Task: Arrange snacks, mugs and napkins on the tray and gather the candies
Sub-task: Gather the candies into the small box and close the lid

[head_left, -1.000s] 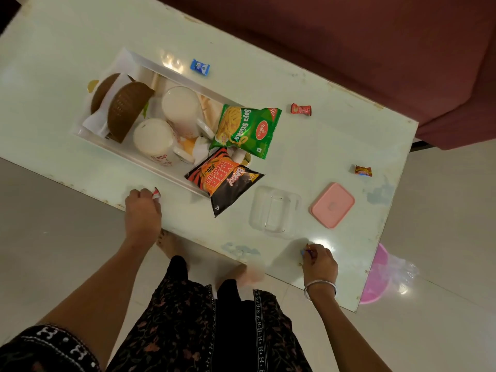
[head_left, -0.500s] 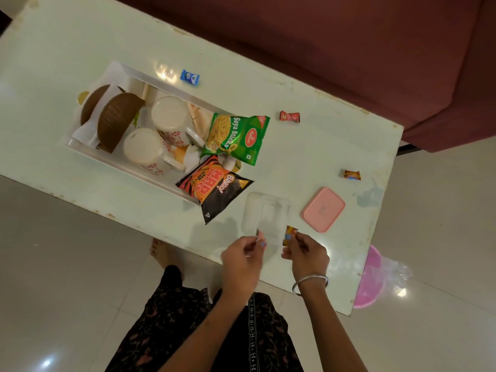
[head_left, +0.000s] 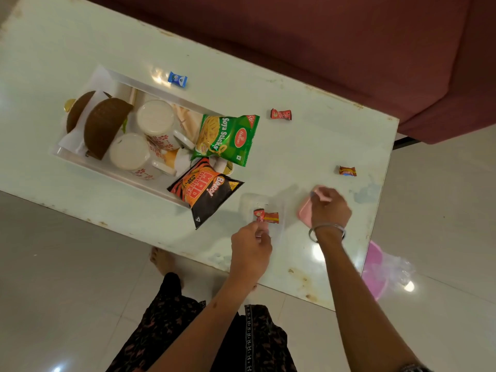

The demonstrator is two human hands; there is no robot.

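On table [head_left: 308, 157], near edge: both hands working by clear container [head_left: 251, 204].
Left hand [head_left: 251, 247]: fingers pinched together on red candy [head_left: 259, 214], held over clear container; second red-orange candy [head_left: 271, 218] just right of it, touching or in container, cannot tell which.
Right hand [head_left: 328, 208]: over pink lid [head_left: 304, 212], fingers curled; grip state unclear, motion-blurred.
Tray [head_left: 80, 159]: left side of table; holds two mugs [head_left: 155, 120], white napkins [head_left: 71, 138] and brown curved pieces [head_left: 103, 127].
Green snack pack [head_left: 228, 139]: overhanging tray's right end.
Black-orange snack pack [head_left: 208, 193]: overhanging tray's near-right corner.
Loose candies: blue candy [head_left: 177, 79] far side, just beyond tray; red wrapped candy [head_left: 280, 114] mid-table; brown candy [head_left: 347, 171] right side, beyond right hand.
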